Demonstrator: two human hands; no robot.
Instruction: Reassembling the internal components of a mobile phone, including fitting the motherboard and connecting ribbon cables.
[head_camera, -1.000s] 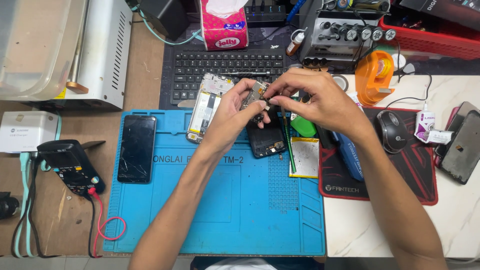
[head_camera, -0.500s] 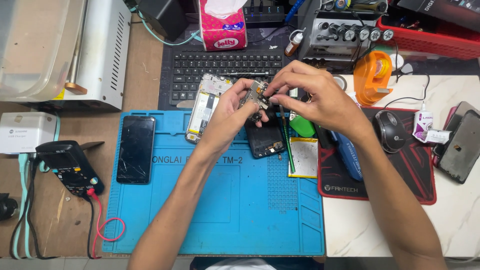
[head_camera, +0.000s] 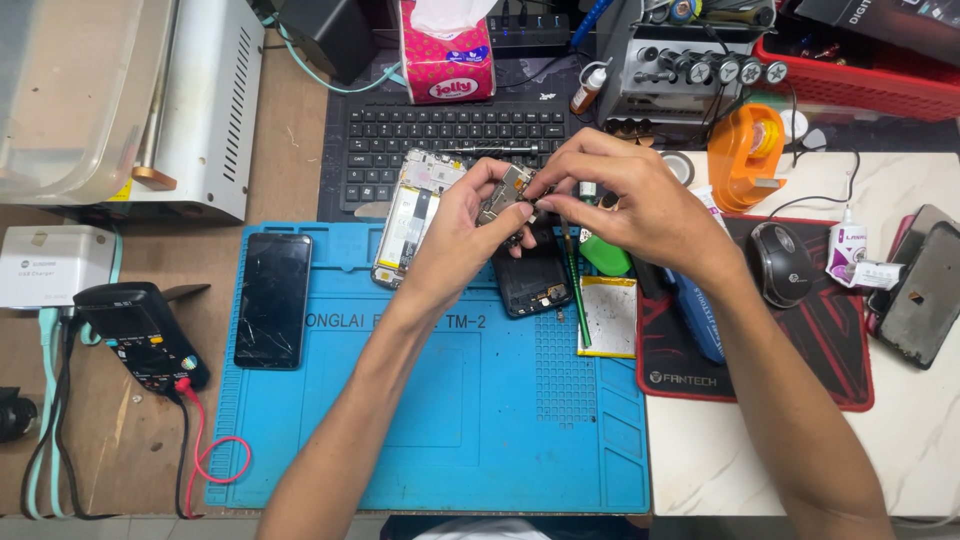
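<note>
- A small circuit board (head_camera: 506, 192) is held above the far edge of the blue work mat (head_camera: 450, 440), just in front of the keyboard (head_camera: 450, 135).
- The left hand (head_camera: 462, 232) rises palm-up, thumb and fingers pinching the board's sides.
- The right hand (head_camera: 625, 195) arches over from the right, its fingertips pressed together on the board's edge.
- Behind the keyboard stands a pink tissue pack (head_camera: 445, 50) with a blue oval label.
- Right of the mouse (head_camera: 778, 262) sits a small white bottle (head_camera: 846, 252) with a pink label.
</note>
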